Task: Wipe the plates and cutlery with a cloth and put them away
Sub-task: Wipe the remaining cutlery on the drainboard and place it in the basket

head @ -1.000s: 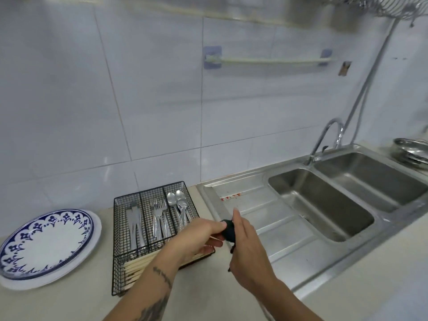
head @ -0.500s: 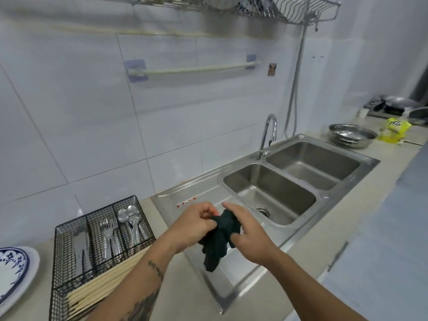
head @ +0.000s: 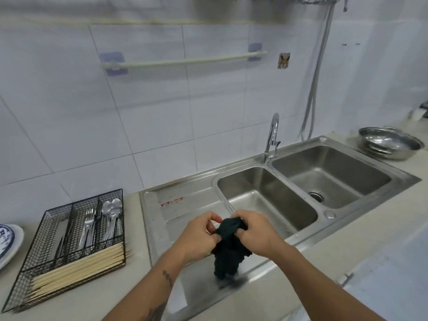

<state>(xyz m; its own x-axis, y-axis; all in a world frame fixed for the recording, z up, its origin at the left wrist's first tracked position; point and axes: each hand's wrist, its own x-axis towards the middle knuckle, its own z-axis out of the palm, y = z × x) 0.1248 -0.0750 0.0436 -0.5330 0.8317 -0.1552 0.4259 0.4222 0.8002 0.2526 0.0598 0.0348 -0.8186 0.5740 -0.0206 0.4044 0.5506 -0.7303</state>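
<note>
I hold a dark cloth (head: 228, 247) with both hands over the flat part of the sink (head: 190, 214). My left hand (head: 199, 237) pinches one top edge and my right hand (head: 254, 235) grips the other. The rest of the cloth hangs down between them. On the tabletop (head: 92, 302) to my left is a black wire tray (head: 67, 246). It has knives (head: 62, 237), forks (head: 89, 228) and spoons (head: 112, 213) in its back parts and chopsticks (head: 78, 271) across the front part. A blue and white plate (head: 8, 242) peeks in at the left edge. A shiny metal bowl (head: 391, 142) sits past the sink on my right.
</note>
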